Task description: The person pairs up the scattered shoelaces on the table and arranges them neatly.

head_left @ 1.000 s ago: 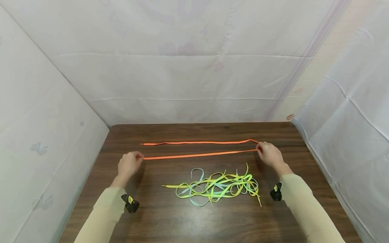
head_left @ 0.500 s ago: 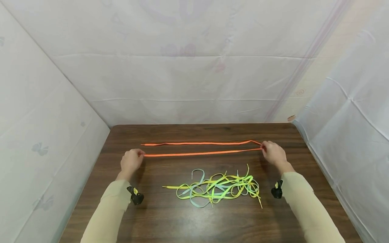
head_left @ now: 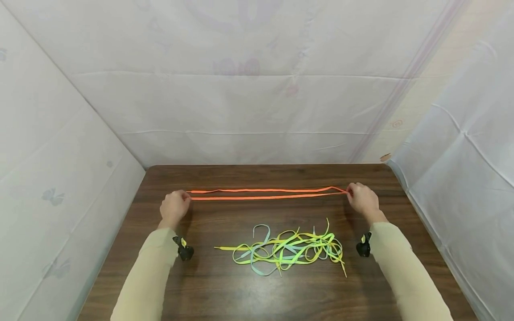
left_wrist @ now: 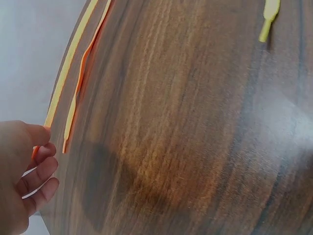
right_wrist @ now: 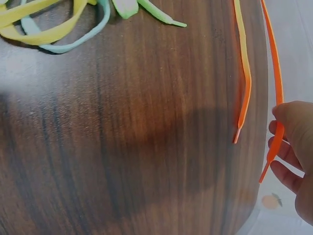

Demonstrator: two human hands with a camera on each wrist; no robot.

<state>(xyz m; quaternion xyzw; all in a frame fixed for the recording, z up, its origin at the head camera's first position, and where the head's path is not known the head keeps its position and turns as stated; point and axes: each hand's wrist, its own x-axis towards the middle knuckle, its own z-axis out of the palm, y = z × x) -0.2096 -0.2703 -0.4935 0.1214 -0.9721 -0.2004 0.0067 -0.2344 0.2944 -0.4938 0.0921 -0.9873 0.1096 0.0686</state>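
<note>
An orange shoelace (head_left: 257,197) is stretched almost straight between my two hands, raised off the table. My left hand (head_left: 175,207) pinches one end between thumb and index finger, the other fingers loosely bent. At the opposite end, my right hand (head_left: 363,198) pinches the lace, and its tip (right_wrist: 264,172) sticks out past the fingers in the right wrist view. A second orange shoelace (head_left: 257,190) lies along the table just beyond the held one, nearly parallel. Both its ends rest on the wood, as the wrist views show.
A tangled pile of yellow, green and pale blue shoelaces (head_left: 289,249) lies nearer the body on the brown wooden table (head_left: 257,294). White sheets (head_left: 257,102) hang behind and at both sides, close to the table's edges.
Both hands have moved away from the body, the left one farther. The held orange shoelace has come closer to the lying one, which has stayed in place, like the pile.
</note>
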